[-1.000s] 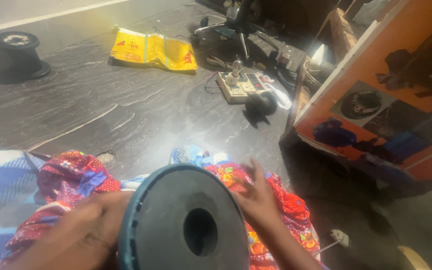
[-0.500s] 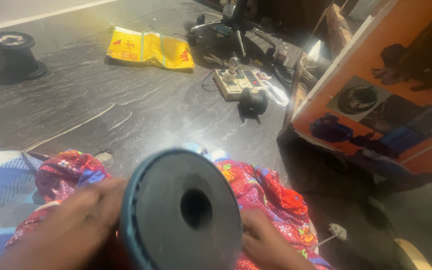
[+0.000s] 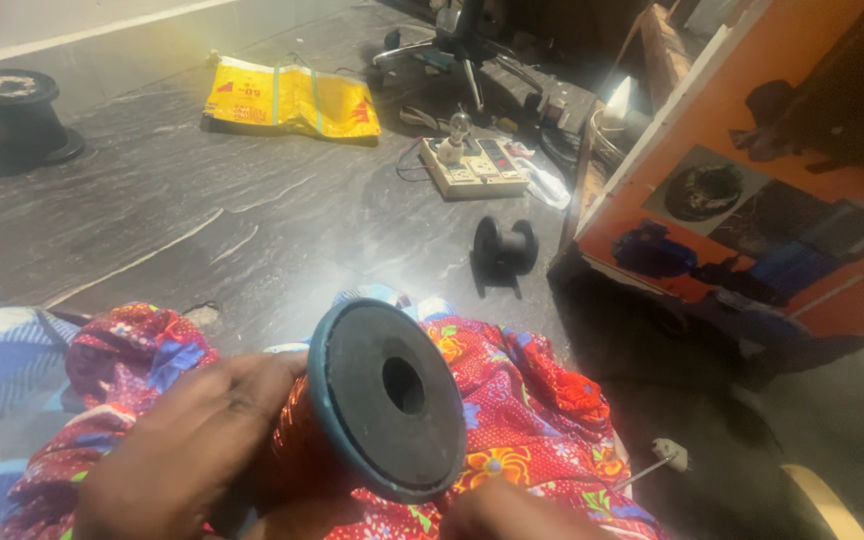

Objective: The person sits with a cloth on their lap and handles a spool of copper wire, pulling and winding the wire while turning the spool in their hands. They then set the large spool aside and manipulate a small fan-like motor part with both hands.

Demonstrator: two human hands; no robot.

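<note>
Left hand [image 3: 187, 450] around copper-wound spool [image 3: 377, 400], right hand [image 3: 512, 512] seemingly beneath.

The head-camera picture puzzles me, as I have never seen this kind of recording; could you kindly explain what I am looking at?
There is no machine here: a person wears a camera on the head, so you look down at their own two bare hands and lap. The left hand grips a large spool, wound with shiny copper-coloured wire, its dark round end plate with a centre hole facing the camera. The right hand shows only partly at the bottom edge, just under the spool; whether it grips is hard to tell. Below is a red patterned cloth over the lap. On the dark floor lie a small empty black spool, a switchboard with sockets, a yellow bag and a black cone-shaped stand. An orange box stands at the right.
</note>
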